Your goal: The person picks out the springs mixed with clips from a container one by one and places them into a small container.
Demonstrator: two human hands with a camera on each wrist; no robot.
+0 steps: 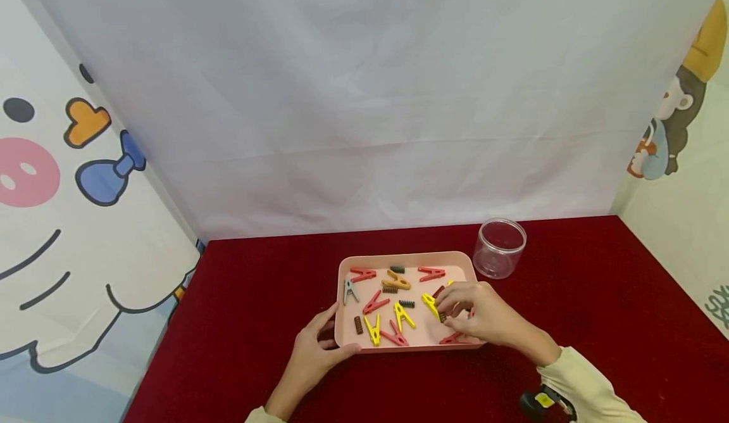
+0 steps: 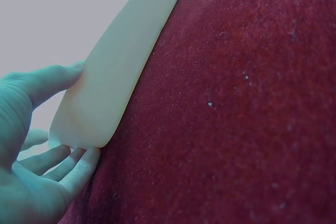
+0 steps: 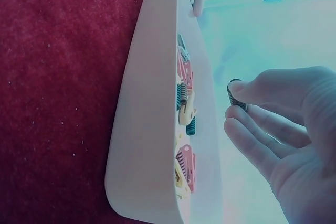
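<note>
My right hand (image 1: 475, 312) is over the right part of a shallow pink tray (image 1: 407, 349), pinching a small dark coil spring (image 3: 236, 96) between thumb and fingertips. In the right wrist view the spring shows above the tray's rim. My left hand (image 1: 315, 342) grips the tray's near left corner, thumb along the front wall and fingers at the side. Inside the tray lie several plastic clip halves: red ones (image 1: 374, 303), yellow ones (image 1: 373, 330), an orange one (image 1: 395, 280) and a grey one (image 1: 350, 290). Several loose springs (image 1: 358, 325) are scattered among them.
A clear round jar (image 1: 500, 249) without a lid stands behind the tray's far right corner. Dark red cloth (image 1: 256, 296) covers the table. A white curtain (image 1: 364, 106) hangs along the back edge, with printed cartoon panels at both sides.
</note>
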